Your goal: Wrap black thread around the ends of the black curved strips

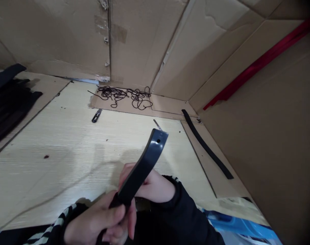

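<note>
Left hand (96,217) closed, fingers curled, striped cuff (60,223) at wrist; right hand (152,187) closed just beyond, dark sleeve (181,211).

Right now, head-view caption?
Left hand and right hand hold a black punched strap above a wooden board, tangled black cord beyond.

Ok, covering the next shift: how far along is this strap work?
Possibly done: a long black rubber-like strap lying at right. In hand: a black strap with a punched hole, held by the left hand and right hand. Remaining, perhaps: a tangle of thin black cord.
</note>
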{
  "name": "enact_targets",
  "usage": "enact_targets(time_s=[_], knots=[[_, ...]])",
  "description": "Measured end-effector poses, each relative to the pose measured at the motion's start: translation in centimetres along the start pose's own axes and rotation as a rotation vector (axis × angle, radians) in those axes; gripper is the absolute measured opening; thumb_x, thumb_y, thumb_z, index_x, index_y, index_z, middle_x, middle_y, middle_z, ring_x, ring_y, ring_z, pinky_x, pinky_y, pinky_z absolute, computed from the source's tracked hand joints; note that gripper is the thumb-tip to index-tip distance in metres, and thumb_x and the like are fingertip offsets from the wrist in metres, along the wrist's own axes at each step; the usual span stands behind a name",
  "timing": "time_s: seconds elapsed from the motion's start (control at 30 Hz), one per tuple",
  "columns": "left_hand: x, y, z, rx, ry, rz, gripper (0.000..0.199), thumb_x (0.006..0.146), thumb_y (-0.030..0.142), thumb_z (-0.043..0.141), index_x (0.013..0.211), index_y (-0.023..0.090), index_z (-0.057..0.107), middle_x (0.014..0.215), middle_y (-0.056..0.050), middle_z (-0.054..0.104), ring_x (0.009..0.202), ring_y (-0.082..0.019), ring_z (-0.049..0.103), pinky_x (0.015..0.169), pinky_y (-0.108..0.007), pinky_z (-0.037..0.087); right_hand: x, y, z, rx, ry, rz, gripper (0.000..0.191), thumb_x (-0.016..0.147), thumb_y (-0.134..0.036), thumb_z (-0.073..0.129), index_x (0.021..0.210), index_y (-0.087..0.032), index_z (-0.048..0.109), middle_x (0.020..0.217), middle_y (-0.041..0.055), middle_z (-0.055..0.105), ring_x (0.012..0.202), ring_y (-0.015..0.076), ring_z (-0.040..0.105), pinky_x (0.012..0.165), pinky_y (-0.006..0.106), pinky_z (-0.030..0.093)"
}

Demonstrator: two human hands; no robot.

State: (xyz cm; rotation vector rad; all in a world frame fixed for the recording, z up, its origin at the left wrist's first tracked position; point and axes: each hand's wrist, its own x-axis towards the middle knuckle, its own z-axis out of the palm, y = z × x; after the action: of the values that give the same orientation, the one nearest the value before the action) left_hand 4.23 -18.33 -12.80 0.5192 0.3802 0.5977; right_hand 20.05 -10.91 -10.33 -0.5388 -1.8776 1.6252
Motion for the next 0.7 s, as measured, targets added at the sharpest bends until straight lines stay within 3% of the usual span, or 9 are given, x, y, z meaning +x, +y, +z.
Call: enact_targets(time_s=[0.1, 0.2, 0.3, 0.37, 0.5, 0.7], knots=[[0.0, -0.5, 0.0, -0.084, 0.079, 0.038, 0.055, 0.081, 0.066, 0.052, 0.070, 0.013, 0.064, 0.040, 0.011, 0.028, 0.036, -0.003, 0.018, 0.044, -0.021, 0.018, -0.6, -1.0, 0.6, -0.232, 0.090, 0.047, 0.009, 0.087, -0.017, 0.055, 0.086, -0.015, 0.064, 0.079, 0.0033, 0.064, 0.073, 0.0139, 0.060, 0.071, 0.027, 0.051], [0.0, -0.7, 0.1, -0.053, 0.224, 0.039, 0.053, 0.080, 0.066, 0.053, 0.074, 0.015, 0.062, 0.040, 0.009, 0.037, 0.036, -0.004, 0.022, 0.044, -0.022, 0.019, -1.3, -1.5, 1.3, -0.499, 0.175, 0.091, 0.016, 0.087, -0.008, 0.047, 0.082, -0.015, 0.061, 0.075, 0.0031, 0.062, 0.070, 0.0141, 0.059, 0.068, 0.026, 0.047], [0.0, -0.8, 0.1, 0.113, 0.383, 0.034, 0.057, 0.080, 0.072, 0.045, 0.077, 0.017, 0.059, 0.045, 0.003, 0.053, 0.036, -0.007, 0.031, 0.043, -0.023, 0.020, -1.9, -1.7, 1.9, -0.542, 0.227, 0.117, 0.017, 0.089, -0.009, 0.046, 0.077, -0.015, 0.057, 0.072, 0.0025, 0.061, 0.068, 0.0135, 0.058, 0.065, 0.024, 0.045], [0.0, -0.7, 0.1, 0.202, 0.459, 0.038, 0.058, 0.081, 0.072, 0.041, 0.076, 0.017, 0.056, 0.047, 0.001, 0.055, 0.039, -0.008, 0.035, 0.045, -0.025, 0.022, -2.3, -1.6, 2.3, -0.539, 0.274, 0.149, 0.017, 0.090, -0.012, 0.048, 0.074, -0.016, 0.055, 0.069, 0.0008, 0.061, 0.065, 0.0123, 0.057, 0.062, 0.023, 0.043], [0.1, -0.7, 0.0, 0.191, 0.446, 0.104, 0.048, 0.084, 0.065, 0.044, 0.078, 0.018, 0.054, 0.046, 0.005, 0.046, 0.044, -0.010, 0.034, 0.050, -0.026, 0.027, -3.0, -1.3, 3.1, -0.606, 0.364, 0.194, 0.019, 0.091, -0.016, 0.050, 0.072, -0.018, 0.054, 0.065, -0.0015, 0.060, 0.058, 0.0104, 0.055, 0.056, 0.021, 0.039], [0.2, -1.3, -0.1, -0.005, 0.427, 0.238, 0.027, 0.089, 0.047, 0.050, 0.097, 0.021, 0.054, 0.057, 0.004, 0.053, 0.044, -0.007, 0.033, 0.048, -0.024, 0.025, -3.7, -1.1, 4.6, -0.774, 0.435, 0.125, 0.019, 0.092, -0.014, 0.048, 0.077, -0.016, 0.058, 0.067, 0.0016, 0.062, 0.059, 0.0123, 0.058, 0.054, 0.022, 0.040]])
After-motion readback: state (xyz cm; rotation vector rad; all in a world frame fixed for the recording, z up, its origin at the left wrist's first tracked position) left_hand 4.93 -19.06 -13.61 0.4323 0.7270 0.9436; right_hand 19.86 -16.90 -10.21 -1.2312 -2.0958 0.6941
